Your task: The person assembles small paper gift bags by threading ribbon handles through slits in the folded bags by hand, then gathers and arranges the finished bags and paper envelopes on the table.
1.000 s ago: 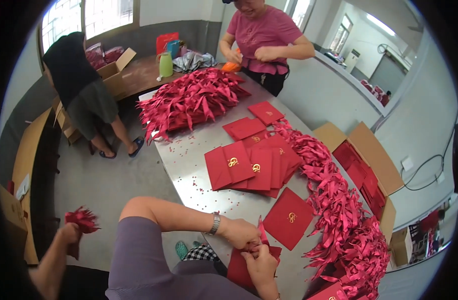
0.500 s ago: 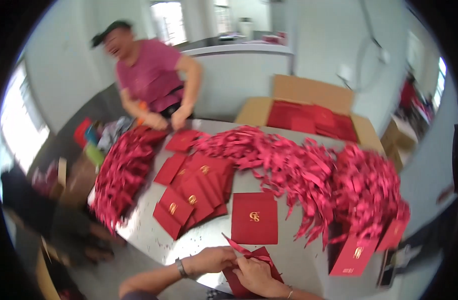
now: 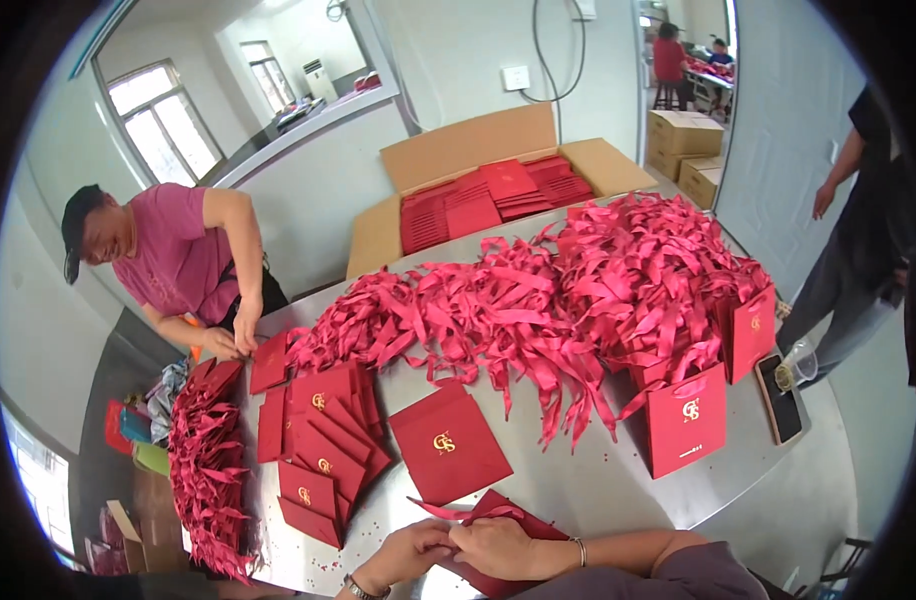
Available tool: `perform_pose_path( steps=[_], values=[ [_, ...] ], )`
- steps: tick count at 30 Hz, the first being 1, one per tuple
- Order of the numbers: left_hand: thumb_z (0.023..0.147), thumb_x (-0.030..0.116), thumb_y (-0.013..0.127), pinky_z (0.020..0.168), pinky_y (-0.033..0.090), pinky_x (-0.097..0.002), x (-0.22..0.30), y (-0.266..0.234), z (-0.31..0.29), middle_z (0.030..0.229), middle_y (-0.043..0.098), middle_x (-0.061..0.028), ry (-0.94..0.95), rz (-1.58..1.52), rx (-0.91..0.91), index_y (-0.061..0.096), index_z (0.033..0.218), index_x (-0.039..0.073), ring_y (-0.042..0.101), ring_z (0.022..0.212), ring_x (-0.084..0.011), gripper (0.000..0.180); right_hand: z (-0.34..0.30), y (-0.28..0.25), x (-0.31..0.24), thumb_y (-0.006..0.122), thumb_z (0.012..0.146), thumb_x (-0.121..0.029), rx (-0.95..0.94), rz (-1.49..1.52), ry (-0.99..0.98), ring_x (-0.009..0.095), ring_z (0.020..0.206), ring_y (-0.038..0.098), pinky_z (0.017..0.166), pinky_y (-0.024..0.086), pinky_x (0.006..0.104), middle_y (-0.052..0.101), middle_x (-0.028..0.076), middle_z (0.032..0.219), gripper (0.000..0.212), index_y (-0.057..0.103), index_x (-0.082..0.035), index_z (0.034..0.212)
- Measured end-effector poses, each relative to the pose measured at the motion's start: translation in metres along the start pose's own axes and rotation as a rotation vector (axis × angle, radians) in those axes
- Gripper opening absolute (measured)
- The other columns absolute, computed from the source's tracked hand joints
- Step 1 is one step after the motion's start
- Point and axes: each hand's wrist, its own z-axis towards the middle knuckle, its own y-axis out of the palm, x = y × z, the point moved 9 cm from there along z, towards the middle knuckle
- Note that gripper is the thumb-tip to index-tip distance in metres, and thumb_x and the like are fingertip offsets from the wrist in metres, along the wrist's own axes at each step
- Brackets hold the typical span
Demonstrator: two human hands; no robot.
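Observation:
At the near edge of the table, a red paper bag [image 3: 536, 521] lies flat and tilted under my hands. Its red ribbon [image 3: 436, 509] loops over the top, one loose end pointing left. My left hand [image 3: 410, 553] and my right hand [image 3: 493, 548] meet fingertip to fingertip over the bag, both closed in a pinch on the ribbon. The pinched part is hidden by my fingers. Just beyond lies another flat red bag [image 3: 450, 443] with a gold emblem. To its left, several red bags [image 3: 323, 440] overlap in a fanned pile.
A long heap of red ribbons [image 3: 538, 310] crosses the metal table [image 3: 598, 500]; more bags stand at left [image 3: 206, 450]. Upright bags [image 3: 686, 425], a phone [image 3: 780, 400] and a clear cup [image 3: 800, 362] sit right. Behind is a carton [image 3: 468, 140]. A co-worker [image 3: 178, 250] handles bags; another person [image 3: 858, 230] stands right.
The view has swung right and tilted, so the table appears turned. My hands stay together over the same bag. The co-worker leans lower over the bags at left.

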Motion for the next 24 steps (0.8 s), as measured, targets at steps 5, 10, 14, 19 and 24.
perform_pose_path(
  steps=[5,10,14,19,24],
  values=[
    [0.078,0.001,0.069,0.079,0.052,-0.0311,0.013,-0.005,-0.008,0.101,0.065,-0.0103,0.093,0.175,0.177,0.068,0.096,0.002,0.064,0.092,-0.0252,0.018,-0.005,0.001,-0.008,0.062,0.083,-0.022,0.017,-0.079,-0.017,0.026,0.073,0.066,0.062,0.048,0.0411,0.064,0.008,0.071,0.018,0.053,-0.007,0.084],
    [0.077,0.008,0.07,0.073,0.053,-0.032,0.017,0.001,-0.023,0.097,0.066,-0.0078,0.059,0.239,0.225,0.067,0.093,0.007,0.066,0.085,-0.0278,0.016,-0.025,-0.009,-0.046,0.054,0.082,-0.019,0.153,-0.505,-0.235,0.014,0.071,0.055,0.069,0.037,0.0353,0.055,-0.004,0.065,0.007,0.056,-0.013,0.084],
    [0.085,0.013,0.063,0.075,0.051,-0.0351,-0.02,-0.007,-0.033,0.094,0.064,-0.0129,-0.136,0.19,0.257,0.065,0.096,0.005,0.064,0.085,-0.0298,0.013,-0.021,-0.018,-0.034,0.054,0.078,-0.018,0.039,-0.633,-0.194,0.017,0.074,0.053,0.067,0.036,0.0402,0.055,0.0,0.071,0.022,0.058,-0.009,0.097],
    [0.082,0.006,0.063,0.07,0.049,-0.0367,-0.006,-0.017,-0.017,0.088,0.061,-0.0155,0.004,0.196,0.336,0.062,0.087,0.0,0.061,0.08,-0.0334,0.008,-0.056,-0.058,-0.051,0.061,0.076,-0.021,0.29,-0.551,-0.341,0.023,0.111,0.054,0.091,0.038,0.0476,0.058,0.008,0.119,0.037,0.062,-0.012,0.112],
    [0.079,-0.006,0.061,0.068,0.046,-0.0271,-0.008,-0.017,-0.014,0.085,0.06,-0.0075,0.038,0.198,0.398,0.065,0.086,-0.001,0.059,0.077,-0.0165,0.009,-0.069,-0.028,-0.007,0.082,0.06,-0.011,0.203,-0.224,-0.167,0.034,0.112,0.051,0.095,0.041,0.0419,0.051,0.016,0.124,0.056,0.057,-0.004,0.11]
  ],
)
